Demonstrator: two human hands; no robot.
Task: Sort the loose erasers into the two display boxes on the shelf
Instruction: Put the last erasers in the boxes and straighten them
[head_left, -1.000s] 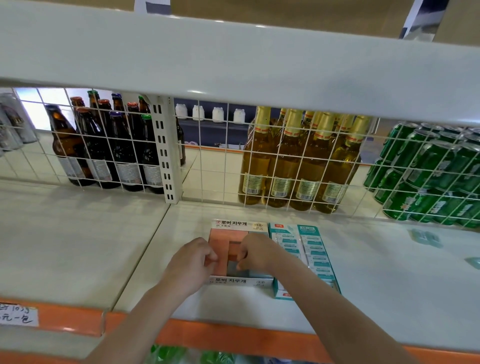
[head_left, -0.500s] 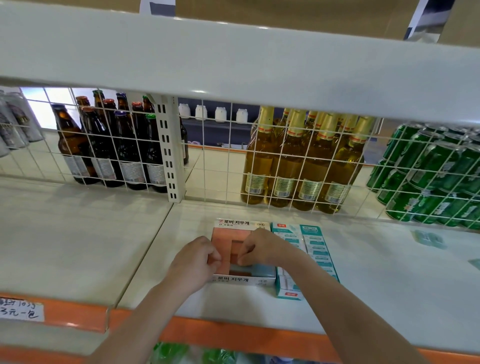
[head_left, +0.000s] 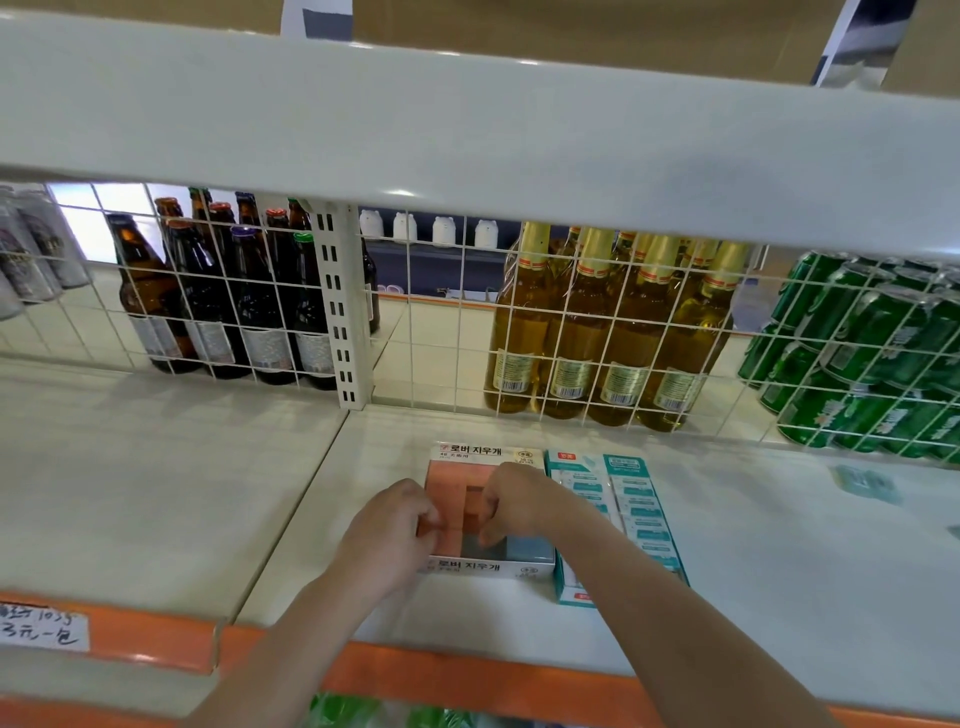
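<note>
While both hands reach over the white shelf (head_left: 779, 571), the left hand (head_left: 387, 535) and right hand (head_left: 519, 501) curl their fingers onto pink erasers (head_left: 452, 483) inside the white display box (head_left: 488, 566). Just right of it, touching, sits the teal display box (head_left: 631, 499), filled with teal-wrapped erasers. Bottles stand behind a wire grid (head_left: 447, 332).

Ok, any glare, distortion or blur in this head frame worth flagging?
Head view: wide-angle bend bows the upper shelf edge; small glare spots on it; green cans at the right edge look smeared; hands over the pink eraser box stay fairly sharp, lettering readable.
</note>
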